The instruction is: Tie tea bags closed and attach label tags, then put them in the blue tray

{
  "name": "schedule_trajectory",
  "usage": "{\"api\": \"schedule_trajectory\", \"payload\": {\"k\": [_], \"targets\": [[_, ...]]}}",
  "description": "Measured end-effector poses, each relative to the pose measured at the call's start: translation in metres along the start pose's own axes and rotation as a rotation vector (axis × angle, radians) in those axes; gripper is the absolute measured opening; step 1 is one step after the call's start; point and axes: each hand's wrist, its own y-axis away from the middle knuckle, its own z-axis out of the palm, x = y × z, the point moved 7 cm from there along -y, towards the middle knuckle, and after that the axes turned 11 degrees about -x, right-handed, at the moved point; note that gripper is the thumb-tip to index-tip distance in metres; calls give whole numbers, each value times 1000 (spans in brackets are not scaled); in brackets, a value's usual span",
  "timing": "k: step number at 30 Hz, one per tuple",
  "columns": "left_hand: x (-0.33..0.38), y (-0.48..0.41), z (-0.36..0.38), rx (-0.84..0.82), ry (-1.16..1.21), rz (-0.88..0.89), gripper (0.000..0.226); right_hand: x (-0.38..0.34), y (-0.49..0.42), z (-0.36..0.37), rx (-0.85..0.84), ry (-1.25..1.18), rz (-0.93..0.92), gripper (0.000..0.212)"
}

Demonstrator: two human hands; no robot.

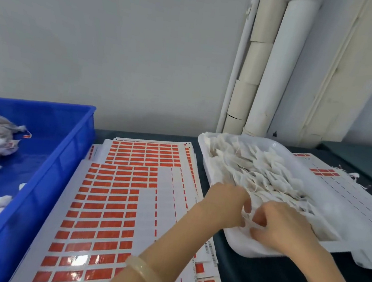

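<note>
Pinching one tea bag (250,217) at the near end of the white tray (238,244), left hand (226,204) and right hand (283,227) both curled on it. Best to tease out just one, keeping strings untangled. Beyond, label sheets (112,202), then left to the blue tray (66,149).

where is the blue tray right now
In the head view the blue tray sits at the far left, beside the sheets of red label tags.

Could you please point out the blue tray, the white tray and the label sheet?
blue tray (65,163): head view, its right wall.
white tray (239,244): head view, its near wall.
label sheet (112,202): head view, a red label mid-sheet.
</note>
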Motion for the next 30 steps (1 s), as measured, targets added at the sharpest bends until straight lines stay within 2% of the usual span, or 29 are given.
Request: {"api": "schedule_trajectory", "payload": {"k": [3, 6, 12, 15, 19, 22, 24, 26, 30], "targets": [[3, -7, 1, -12, -29, 1, 28, 3, 1, -7, 98, 49, 17, 13], [2, -4, -9, 130, 51, 33, 21, 6, 3, -17, 219, 4, -1, 13], [-25, 34, -49, 538, 339, 82, 11, -11, 18, -60, 516, -323, -173, 9], [-50, 63, -64, 655, 444, 54, 5, -35, 24, -74, 621, -461, -291, 11], [-84, 110, -72, 812, 616, 8, 4, -80, 29, -80, 684, -771, -531, 8], [-115, 137, -59, 853, 837, -59, 12, -117, 21, -65, 618, -910, -657, 7], [-141, 145, -39, 845, 913, -184, 8, -141, 1, -40, 476, -1014, -669, 9], [-170, 150, -11, 839, 969, -383, 4, -161, -24, -5, 290, -1114, -601, 11], [-214, 154, 34, 844, 1004, -660, 12, -188, -63, 55, 85, -1232, -489, 12]]}}
